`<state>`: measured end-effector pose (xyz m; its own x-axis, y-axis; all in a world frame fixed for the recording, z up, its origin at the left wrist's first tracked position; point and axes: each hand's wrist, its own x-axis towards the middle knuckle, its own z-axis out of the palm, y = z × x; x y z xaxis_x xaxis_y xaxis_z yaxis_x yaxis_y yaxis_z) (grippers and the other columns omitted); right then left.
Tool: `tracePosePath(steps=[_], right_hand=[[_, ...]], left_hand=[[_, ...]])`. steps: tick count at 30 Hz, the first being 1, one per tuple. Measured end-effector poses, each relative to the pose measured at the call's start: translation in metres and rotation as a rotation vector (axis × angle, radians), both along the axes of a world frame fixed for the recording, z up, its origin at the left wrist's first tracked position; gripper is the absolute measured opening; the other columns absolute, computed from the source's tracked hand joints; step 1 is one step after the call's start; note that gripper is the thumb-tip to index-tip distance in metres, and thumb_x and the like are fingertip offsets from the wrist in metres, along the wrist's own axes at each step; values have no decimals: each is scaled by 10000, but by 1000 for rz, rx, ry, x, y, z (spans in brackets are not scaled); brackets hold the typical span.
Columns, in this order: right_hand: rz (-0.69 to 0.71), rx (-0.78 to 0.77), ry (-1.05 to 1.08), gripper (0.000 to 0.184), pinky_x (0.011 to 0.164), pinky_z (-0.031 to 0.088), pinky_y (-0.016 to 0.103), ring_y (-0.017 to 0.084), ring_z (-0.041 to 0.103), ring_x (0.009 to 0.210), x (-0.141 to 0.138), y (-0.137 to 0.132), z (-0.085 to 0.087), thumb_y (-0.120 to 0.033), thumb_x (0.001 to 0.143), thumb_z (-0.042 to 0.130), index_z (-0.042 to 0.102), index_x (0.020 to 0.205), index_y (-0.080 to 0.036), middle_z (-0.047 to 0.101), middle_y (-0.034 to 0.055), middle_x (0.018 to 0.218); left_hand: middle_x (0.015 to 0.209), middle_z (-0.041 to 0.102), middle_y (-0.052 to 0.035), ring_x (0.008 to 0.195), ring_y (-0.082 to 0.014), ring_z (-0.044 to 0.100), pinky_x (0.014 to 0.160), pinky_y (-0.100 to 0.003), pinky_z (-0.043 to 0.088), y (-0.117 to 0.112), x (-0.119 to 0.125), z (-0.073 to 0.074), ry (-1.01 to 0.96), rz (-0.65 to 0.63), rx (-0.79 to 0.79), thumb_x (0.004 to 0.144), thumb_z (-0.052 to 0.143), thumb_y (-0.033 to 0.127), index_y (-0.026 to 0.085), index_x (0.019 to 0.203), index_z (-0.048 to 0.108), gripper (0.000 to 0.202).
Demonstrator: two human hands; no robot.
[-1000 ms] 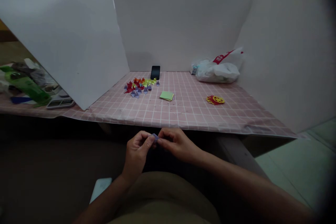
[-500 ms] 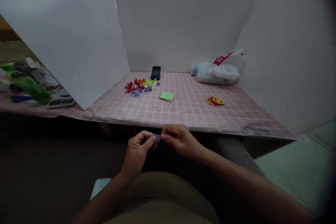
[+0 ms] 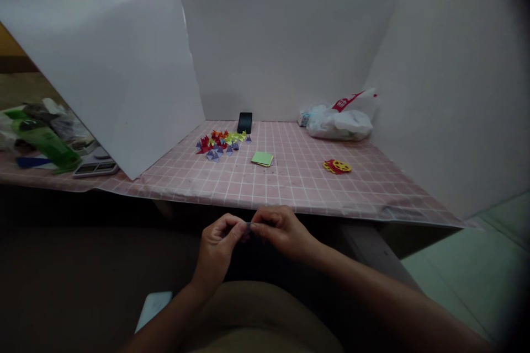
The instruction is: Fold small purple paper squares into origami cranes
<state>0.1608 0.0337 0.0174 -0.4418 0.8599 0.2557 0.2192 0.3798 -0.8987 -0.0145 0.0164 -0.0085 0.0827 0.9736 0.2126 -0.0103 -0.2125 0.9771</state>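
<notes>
Between my two hands, just below the table's front edge, is a small piece of purple paper, mostly covered by fingers. My left hand pinches its left side between thumb and fingers. The thumb and fingertips of my right hand close on its right side. On the table ahead lies a stack of square paper sheets, green on top with yellow beneath. To its left a cluster of small folded paper pieces in red, orange, yellow and purple is spread out.
White panels enclose the pink checked table on three sides. At the back are a black phone and a white plastic bag. Red and yellow cut-outs lie on the right. Outside the left panel are a green bottle and a scale.
My view has tilted up slightly, so everything sits lower in the picture. My fingertips have drawn closer together, and less of the purple paper shows between them.
</notes>
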Motion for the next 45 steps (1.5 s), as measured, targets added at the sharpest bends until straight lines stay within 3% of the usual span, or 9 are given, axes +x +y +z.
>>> tracePosePath(steps=[5,14,18,25,31,35,39,45], right_hand=[[6,-141,35,250,522,393,218,98,528,524,1,3,0,-308,906,523,629,743,-152,585,-6,607],[-53,-42,-57,221,504,340,210,91,466,513,2,8,-2,-221,896,508,570,693,-159,517,-27,561],[-4,102,-162,187,556,353,225,104,498,579,6,12,-3,-189,874,539,590,697,-156,557,-7,618],[100,-225,125,338,571,447,251,112,577,546,8,18,-7,-421,947,457,592,805,-146,614,19,689],[31,-233,105,249,501,379,215,96,520,500,2,11,-12,-366,864,616,581,732,-158,570,-22,573],[4,-152,84,316,500,379,217,92,517,490,2,7,-10,-384,921,550,578,698,-161,570,-18,553],[45,-184,196,398,540,436,233,98,569,526,4,9,-7,-457,958,478,588,726,-153,611,5,629],[93,-299,292,154,563,439,234,99,567,555,-1,9,-10,-293,831,667,600,812,-156,628,-14,656]], left_hand=[[638,635,20,635,-109,557,637,-212,435,3,1,-3,-29,21,-58,846,680,304,162,733,669,182],[666,636,6,634,-115,565,633,-225,455,6,2,-2,-65,-72,-177,822,690,335,148,734,661,209],[660,637,-3,612,-119,564,614,-232,456,6,3,-4,-54,-146,-241,795,710,345,139,732,673,219],[663,643,7,610,-104,556,623,-218,444,4,1,-10,-106,-62,-195,814,703,332,154,730,670,200],[636,634,9,608,-112,555,618,-224,442,0,5,-6,-43,-66,-153,803,707,324,156,701,667,199],[637,630,7,616,-115,555,626,-227,446,-1,7,-4,-38,-79,-131,814,695,320,158,689,661,207],[636,636,8,609,-116,557,623,-229,452,-3,8,-7,-109,-28,-152,820,690,330,161,718,668,199],[644,631,13,640,-116,573,648,-221,457,-6,9,-4,-68,36,-60,825,684,291,158,722,665,169]])
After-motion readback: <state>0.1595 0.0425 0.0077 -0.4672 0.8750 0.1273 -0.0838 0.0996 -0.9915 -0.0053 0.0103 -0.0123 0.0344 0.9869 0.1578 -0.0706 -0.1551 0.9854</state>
